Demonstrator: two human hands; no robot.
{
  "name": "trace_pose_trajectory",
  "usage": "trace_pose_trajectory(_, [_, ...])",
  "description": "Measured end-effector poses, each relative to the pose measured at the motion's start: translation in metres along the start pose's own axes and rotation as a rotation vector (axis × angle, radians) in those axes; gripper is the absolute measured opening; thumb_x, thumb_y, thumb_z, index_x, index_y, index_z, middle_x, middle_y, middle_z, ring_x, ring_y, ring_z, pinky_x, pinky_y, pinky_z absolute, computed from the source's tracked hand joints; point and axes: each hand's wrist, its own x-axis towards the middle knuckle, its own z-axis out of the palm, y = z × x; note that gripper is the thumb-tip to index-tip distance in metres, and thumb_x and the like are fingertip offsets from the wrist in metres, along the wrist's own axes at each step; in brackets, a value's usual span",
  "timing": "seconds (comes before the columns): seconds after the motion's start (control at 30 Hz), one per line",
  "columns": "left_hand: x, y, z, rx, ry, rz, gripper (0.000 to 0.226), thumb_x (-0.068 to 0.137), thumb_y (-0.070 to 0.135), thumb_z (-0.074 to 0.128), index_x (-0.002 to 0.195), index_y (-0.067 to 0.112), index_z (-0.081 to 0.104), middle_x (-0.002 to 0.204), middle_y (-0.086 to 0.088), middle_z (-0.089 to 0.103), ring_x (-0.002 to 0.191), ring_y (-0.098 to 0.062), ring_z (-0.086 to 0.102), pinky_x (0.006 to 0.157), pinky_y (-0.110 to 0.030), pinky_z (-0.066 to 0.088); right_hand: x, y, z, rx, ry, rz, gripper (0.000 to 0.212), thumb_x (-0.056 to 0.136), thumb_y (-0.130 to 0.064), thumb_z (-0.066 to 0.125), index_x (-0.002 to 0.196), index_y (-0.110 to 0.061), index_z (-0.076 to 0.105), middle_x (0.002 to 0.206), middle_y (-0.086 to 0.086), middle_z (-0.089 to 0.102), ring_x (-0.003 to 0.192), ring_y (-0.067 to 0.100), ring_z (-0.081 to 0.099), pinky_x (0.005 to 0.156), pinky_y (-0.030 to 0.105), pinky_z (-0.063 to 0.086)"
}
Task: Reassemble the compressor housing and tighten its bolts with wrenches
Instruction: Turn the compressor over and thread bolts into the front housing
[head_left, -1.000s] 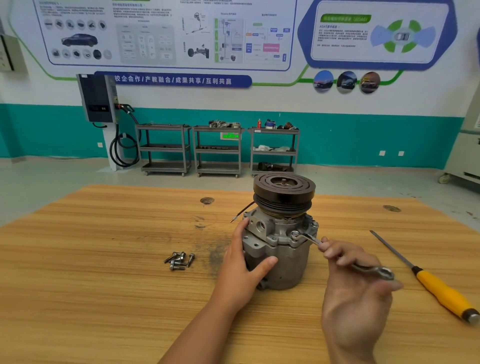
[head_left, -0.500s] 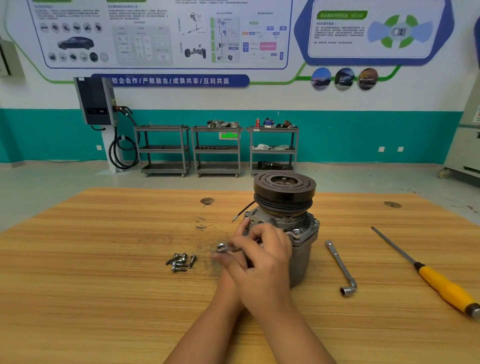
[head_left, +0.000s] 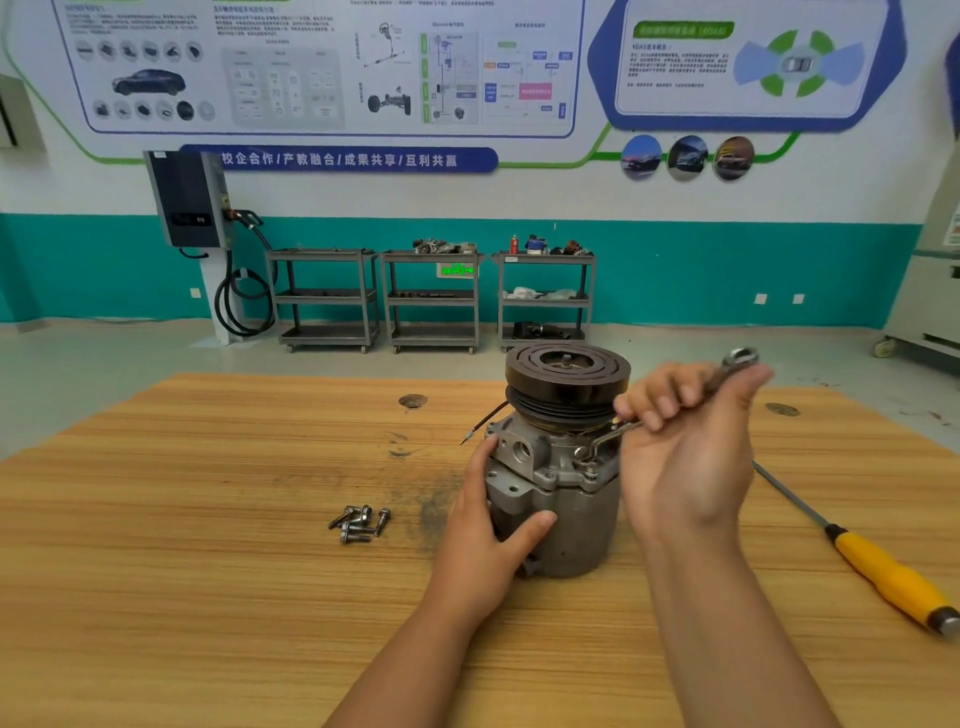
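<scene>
The right hand (head_left: 685, 441) now grips the wrench (head_left: 618, 430), picked up off the bench (head_left: 208, 519) a moment ago, its socket end on a bolt (head_left: 589, 472) of the housing (head_left: 571, 519), which the left hand (head_left: 483, 540) clasps upright mid-bench, so tightening looks ready to resume.

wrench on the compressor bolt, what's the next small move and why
Probably swing the wrench handle through a short arc to tighten the flange bolt: its bent end looks seated on that bolt, the right hand grips the handle, and the left hand braces the compressor housing. Other loose bolts lie nearby.
</scene>
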Motion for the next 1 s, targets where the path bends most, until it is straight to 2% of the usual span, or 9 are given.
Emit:
trace_pose_trajectory(0.13, [-0.003,0.009,-0.003,0.037,-0.015,0.003,0.086,0.078,0.04,0.074,0.122,0.078,0.011,0.141,0.018,0.042,0.131,-0.009,0.041,0.11,-0.044,0.036,0.021,-0.006,-0.029,0.186,0.13,0.129,0.053,0.098,-0.057,0.019,0.063,-0.019,0.032,0.056,-0.004,0.029,0.048,0.01,0.027,0.05,0.024,0.026])
trace_pose_trajectory(0.33, [-0.003,0.01,-0.003,0.028,-0.015,-0.023,0.083,0.07,0.052,0.071,0.123,0.078,0.012,0.139,0.02,0.043,0.13,-0.009,0.042,0.109,-0.045,0.037,0.025,0.008,-0.055,0.348,0.266,0.265,0.059,0.098,-0.057,0.019,0.058,-0.018,0.036,0.053,-0.003,0.033,0.044,0.01,0.032,0.051,0.023,0.029])
trace_pose_trajectory(0.53, [-0.003,0.01,-0.003,0.032,-0.014,-0.028,0.082,0.067,0.055,0.068,0.122,0.078,0.012,0.136,0.025,0.042,0.129,-0.008,0.043,0.108,-0.043,0.039,0.021,0.016,-0.066,0.383,0.272,0.266,0.063,0.098,-0.056,0.015,0.055,-0.017,0.038,0.052,-0.003,0.035,0.043,0.012,0.034,0.055,0.025,0.031])
trace_pose_trajectory(0.73, [-0.003,0.008,-0.004,0.041,-0.012,-0.017,0.085,0.077,0.041,0.074,0.123,0.078,0.012,0.139,0.023,0.041,0.13,-0.008,0.041,0.108,-0.044,0.038,-0.004,0.01,-0.068,0.249,0.213,0.099,0.069,0.096,-0.059,0.011,0.052,-0.018,0.045,0.056,0.0,0.042,0.052,0.015,0.044,0.067,0.028,0.042])
trace_pose_trajectory(0.9, [-0.004,0.009,-0.003,0.065,-0.001,-0.018,0.085,0.078,0.041,0.074,0.121,0.079,0.01,0.14,0.02,0.042,0.13,-0.008,0.041,0.108,-0.043,0.038,-0.027,0.009,-0.062,0.093,0.13,-0.094,0.069,0.097,-0.054,0.005,0.056,-0.018,0.047,0.062,0.003,0.049,0.063,0.018,0.05,0.076,0.032,0.05])
trace_pose_trajectory(0.93, [-0.004,0.009,-0.003,0.074,0.001,-0.021,0.085,0.078,0.042,0.074,0.121,0.079,0.01,0.14,0.02,0.042,0.13,-0.008,0.041,0.108,-0.043,0.038,-0.031,0.009,-0.06,0.056,0.115,-0.122,0.068,0.096,-0.056,0.007,0.057,-0.019,0.048,0.063,0.003,0.05,0.065,0.019,0.051,0.077,0.033,0.05])
trace_pose_trajectory(1.0, [-0.004,0.01,-0.003,0.071,0.003,-0.024,0.085,0.078,0.042,0.073,0.121,0.079,0.009,0.141,0.018,0.042,0.13,-0.009,0.041,0.108,-0.044,0.038,-0.039,0.01,-0.057,-0.05,0.058,-0.201,0.059,0.087,-0.068,0.027,0.06,-0.021,0.052,0.066,0.001,0.054,0.069,0.019,0.053,0.081,0.035,0.051])
